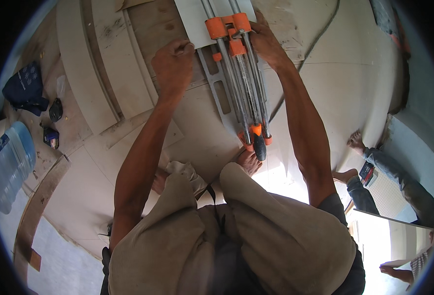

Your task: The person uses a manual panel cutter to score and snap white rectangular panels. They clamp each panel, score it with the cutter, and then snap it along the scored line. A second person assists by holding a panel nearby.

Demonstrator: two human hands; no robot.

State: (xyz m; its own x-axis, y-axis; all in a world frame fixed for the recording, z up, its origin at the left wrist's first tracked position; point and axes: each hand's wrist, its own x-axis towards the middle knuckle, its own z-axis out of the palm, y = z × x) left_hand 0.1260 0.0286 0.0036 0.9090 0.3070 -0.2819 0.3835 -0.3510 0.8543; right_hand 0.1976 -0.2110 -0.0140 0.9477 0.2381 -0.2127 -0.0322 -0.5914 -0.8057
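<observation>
A manual tile cutter (249, 93) with two metal rails, orange fittings and a black-gripped handle (259, 147) lies on the floor between my hands. Under its far end is a white tile (192, 22). My left hand (172, 69) is closed, its fingers curled, right beside the tile's near left corner; what it may hold is hidden. On the other side, my right hand (266, 42) grips the tile's right edge, close to the orange carriage (228, 24). The rails hide part of the tile and some right-hand fingertips.
Long tile strips (123, 59) lie at the far left. Beyond them are a dark blue bag (26, 88) and a large water bottle (11, 162). A dark cable (317, 37) crosses the floor at right. Another person's legs (398, 177) show at the right edge.
</observation>
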